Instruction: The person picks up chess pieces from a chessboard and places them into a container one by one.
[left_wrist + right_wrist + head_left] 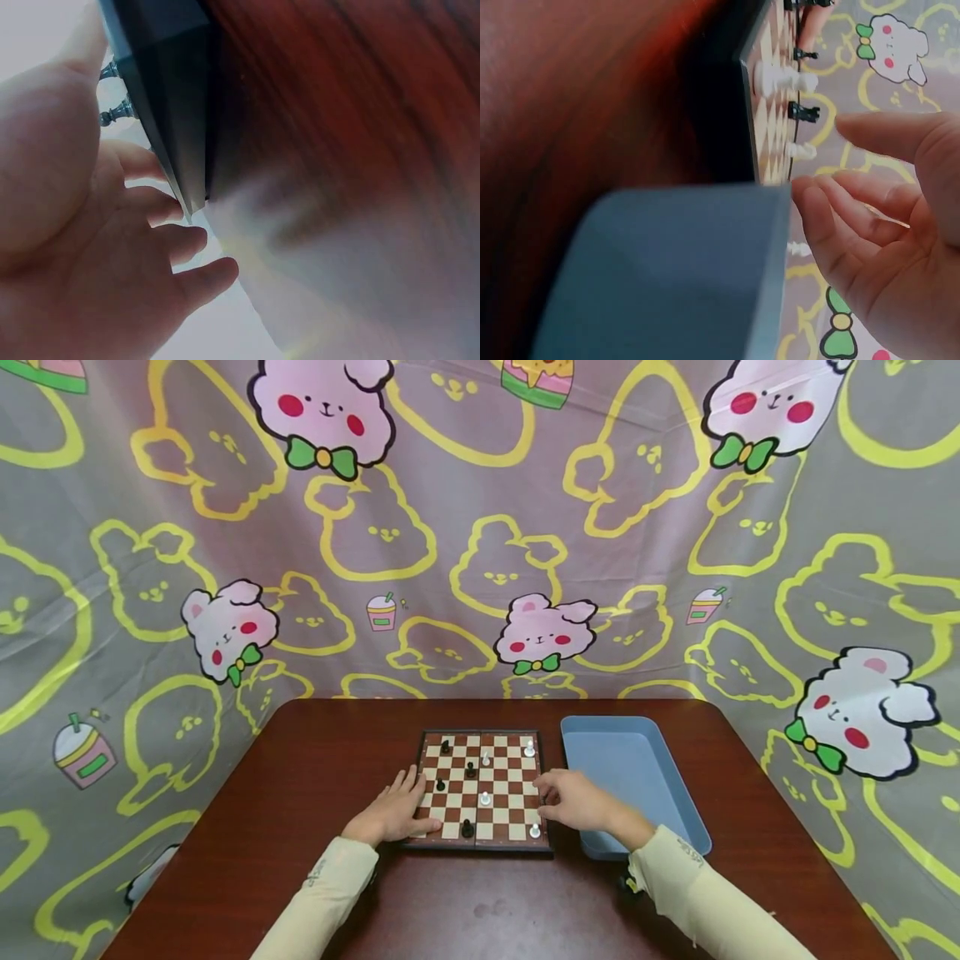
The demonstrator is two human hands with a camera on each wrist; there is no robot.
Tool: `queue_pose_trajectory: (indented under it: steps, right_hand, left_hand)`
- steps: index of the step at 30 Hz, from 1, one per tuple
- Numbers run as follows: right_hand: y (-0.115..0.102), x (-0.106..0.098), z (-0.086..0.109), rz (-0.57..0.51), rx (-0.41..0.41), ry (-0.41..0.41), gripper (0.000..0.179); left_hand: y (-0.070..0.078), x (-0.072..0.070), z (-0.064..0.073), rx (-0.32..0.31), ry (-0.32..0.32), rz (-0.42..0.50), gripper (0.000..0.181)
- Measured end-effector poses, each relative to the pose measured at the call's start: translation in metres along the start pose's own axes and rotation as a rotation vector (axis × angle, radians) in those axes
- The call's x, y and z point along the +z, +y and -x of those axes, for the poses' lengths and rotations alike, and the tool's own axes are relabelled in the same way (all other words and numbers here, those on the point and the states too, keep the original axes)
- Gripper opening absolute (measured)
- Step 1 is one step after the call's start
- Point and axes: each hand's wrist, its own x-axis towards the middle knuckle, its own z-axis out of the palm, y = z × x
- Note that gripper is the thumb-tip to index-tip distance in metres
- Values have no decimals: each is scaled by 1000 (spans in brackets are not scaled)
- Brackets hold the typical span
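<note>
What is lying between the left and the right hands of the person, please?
Between the left hand and the right hand lies most of the chessboard, bearing black pieces and white pieces. The head view shows this.

My left hand [393,810] hides part of the outer edge of the chessboard [480,848] under it. Past that thumb's base, the feet of two black pieces [116,112] vanish behind the board's side. Past those fingers the tabletop [345,165] blurs. Whether the fingertips of my right hand [573,799] touch the board, I can't tell; behind them, my forearm covers some of the blue tray [611,752].
</note>
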Motion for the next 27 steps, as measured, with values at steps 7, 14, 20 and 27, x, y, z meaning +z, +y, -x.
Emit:
queue_pose_trajectory:
  steps: [7, 14, 20, 27]
  right_hand:
    - [-1, 6, 4, 6, -94, -37, 26]
    - [5, 12, 3, 31, -129, -71, 30]
    - [7, 15, 2, 18, -145, -74, 28]
    - [11, 20, 2, 20, -167, -104, 23]
  left_hand:
    - [0, 1, -1, 11, 4, 6, 96]
    - [0, 0, -1, 3, -12, 18, 97]
    - [1, -4, -2, 4, -14, 35, 98]
    - [2, -2, -2, 1, -15, 16, 99]
